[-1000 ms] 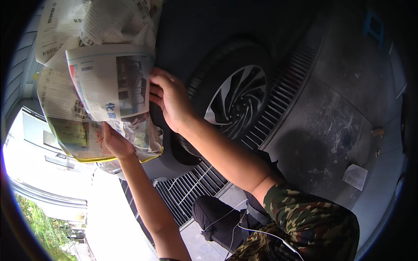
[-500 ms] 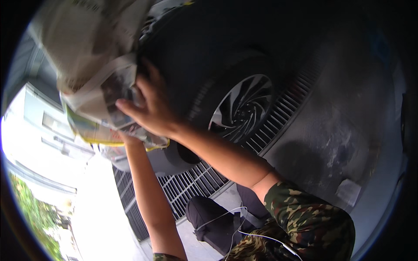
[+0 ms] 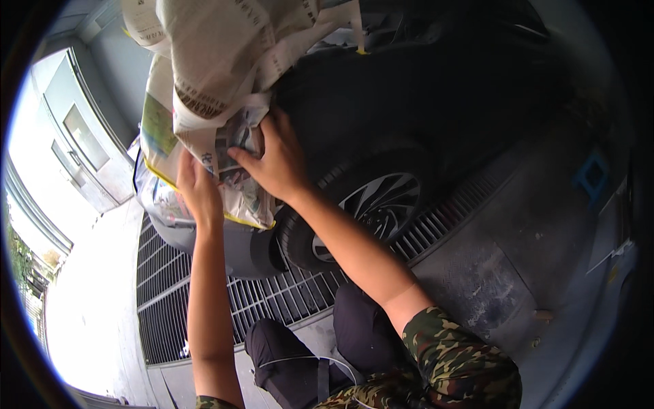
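Observation:
Sheets of newspaper [image 3: 218, 58] hang over the front corner of a dark car [image 3: 422, 82], with strips of yellow masking tape [image 3: 160, 176] along their lower edge. My left hand [image 3: 199, 187] pinches the paper low down, its fingertips partly hidden by a fold. To its right, my right hand [image 3: 278, 157] grips a bunched fold of the same newspaper, the thumb in front and the fingers at the paper's right edge. Below the right forearm is the car's front wheel [image 3: 381, 204] with its spoked rim.
A slatted floor grate [image 3: 286, 293] runs under the car. A blue plastic stool-like object [image 3: 591, 178] stands at the far right. White double doors [image 3: 85, 136] are at the left, beside a brightly lit opening. My knees [image 3: 276, 347] are bent below my arms.
The view has swung, so the newspaper and car appear farther right and the doors show more. Both hands remain at the newspaper; more of my left hand is visible now.

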Available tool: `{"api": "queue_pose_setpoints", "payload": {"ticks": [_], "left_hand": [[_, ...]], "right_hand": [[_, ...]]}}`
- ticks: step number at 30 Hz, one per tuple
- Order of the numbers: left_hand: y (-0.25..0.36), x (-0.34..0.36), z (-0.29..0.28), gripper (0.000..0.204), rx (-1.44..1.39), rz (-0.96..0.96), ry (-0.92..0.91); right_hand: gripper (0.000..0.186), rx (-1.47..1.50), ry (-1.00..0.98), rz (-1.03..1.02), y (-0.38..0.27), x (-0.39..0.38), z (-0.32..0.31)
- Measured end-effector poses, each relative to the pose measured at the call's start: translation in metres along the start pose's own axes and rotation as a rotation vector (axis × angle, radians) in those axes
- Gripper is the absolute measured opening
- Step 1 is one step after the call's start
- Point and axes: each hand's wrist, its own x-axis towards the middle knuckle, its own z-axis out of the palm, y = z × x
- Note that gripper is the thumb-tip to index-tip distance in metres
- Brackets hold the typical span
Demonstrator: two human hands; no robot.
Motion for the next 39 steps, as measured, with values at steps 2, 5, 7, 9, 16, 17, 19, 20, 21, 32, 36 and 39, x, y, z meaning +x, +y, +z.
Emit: {"api": "queue_pose_setpoints", "payload": {"ticks": [2, 5, 7, 9, 16, 17, 19, 20, 21, 32, 36, 39], "left_hand": [[0.019, -0.021, 0.004, 0.059, -0.187, 0.167, 0.101], [0.022, -0.023, 0.028, 0.09, 0.109, 0.288, -0.059], [0.013, -0.007, 0.041, 0.094, 0.21, 0.331, 0.024], [0.003, 0.007, 0.041, 0.093, 0.33, 0.392, 0.075], [-0.034, 0.023, 0.042, 0.091, 0.521, 0.411, 0.209], [-0.038, 0.023, 0.043, 0.091, 0.543, 0.407, 0.227], [-0.045, 0.024, 0.046, 0.092, 0.586, 0.439, 0.274], [-0.048, 0.025, 0.048, 0.093, 0.606, 0.477, 0.304], [-0.051, 0.026, 0.05, 0.093, 0.626, 0.513, 0.334], [-0.057, 0.026, 0.05, 0.095, 0.571, 0.461, 0.337], [-0.055, 0.026, 0.05, 0.093, 0.566, 0.48, 0.35], [-0.057, 0.026, 0.05, 0.092, 0.581, 0.486, 0.351]], "right_hand": [[0.082, -0.071, -0.007, 0.002, -0.002, -0.002, 0.003], [0.076, -0.196, -0.021, -0.034, 0.0, -0.004, 0.008], [0.071, -0.3, -0.089, -0.07, 0.005, -0.003, 0.006], [0.063, -0.154, -0.2, -0.19, 0.017, 0.003, -0.009], [0.018, -0.051, 0.263, -0.027, 0.091, 0.103, -0.135], [0.02, -0.275, 0.291, -0.06, 0.103, 0.125, -0.153], [0.028, -0.628, 0.206, -0.102, 0.124, 0.157, -0.177], [0.032, -0.774, 0.088, -0.066, 0.133, 0.168, -0.185], [0.034, -0.819, -0.071, -0.042, 0.139, 0.178, -0.19], [0.026, -0.761, -0.304, -0.148, 0.159, 0.202, -0.208], [0.027, -0.528, -0.253, 0.016, 0.149, 0.186, -0.216], [0.033, -0.347, -0.207, 0.061, 0.118, 0.186, -0.222]]}}
